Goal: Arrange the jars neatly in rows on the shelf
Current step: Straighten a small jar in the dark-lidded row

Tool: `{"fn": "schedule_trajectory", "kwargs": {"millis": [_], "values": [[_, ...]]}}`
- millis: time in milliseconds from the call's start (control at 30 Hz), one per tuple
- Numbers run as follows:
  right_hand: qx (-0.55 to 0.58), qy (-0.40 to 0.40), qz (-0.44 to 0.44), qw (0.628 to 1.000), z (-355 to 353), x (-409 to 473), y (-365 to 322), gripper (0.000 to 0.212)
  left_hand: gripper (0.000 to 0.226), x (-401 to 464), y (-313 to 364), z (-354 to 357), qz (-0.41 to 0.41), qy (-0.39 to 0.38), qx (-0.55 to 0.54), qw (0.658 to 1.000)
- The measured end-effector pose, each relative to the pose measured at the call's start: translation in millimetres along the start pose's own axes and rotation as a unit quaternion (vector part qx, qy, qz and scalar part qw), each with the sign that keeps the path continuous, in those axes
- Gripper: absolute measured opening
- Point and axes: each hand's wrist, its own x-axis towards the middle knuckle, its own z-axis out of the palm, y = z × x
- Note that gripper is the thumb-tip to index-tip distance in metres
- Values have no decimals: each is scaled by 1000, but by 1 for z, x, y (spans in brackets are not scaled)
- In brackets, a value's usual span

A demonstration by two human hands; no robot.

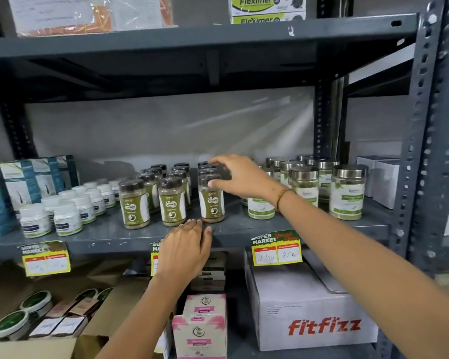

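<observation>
Three rows of green-labelled jars with dark lids [172, 200] stand on the grey metal shelf [109, 235], running from front to back. My right hand [240, 177] reaches over the right-hand row, with its thumb against the lid of the front jar [211, 200] and its fingers spread above the jars behind; it grips none of them. My left hand [184, 251] lies flat on the shelf's front edge, just below the middle and right front jars, fingers together and holding nothing.
Small white bottles [62, 213] and teal boxes [13, 187] fill the shelf's left. Larger jars with silver lids [346, 193] stand at the right. A white "fitfizz" carton [309, 312], pink boxes [200, 330] and round tins [24, 312] sit below. Price tags [276, 251] hang off the edge.
</observation>
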Motion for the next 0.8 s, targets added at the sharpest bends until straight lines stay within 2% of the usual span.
{"fn": "schedule_trajectory", "kwargs": {"millis": [200,367,800], "values": [[-3,-57,40,998,28,16,-6,73,50,-6,-6,3,8,8,15,1000],[-6,-38,52,998,30,18,-5,63,51,-6,-5,3,5,21,9,1000],[-2,-23,61,998,29,16,-6,69,55,-5,-7,7,8,22,-5,1000]]}}
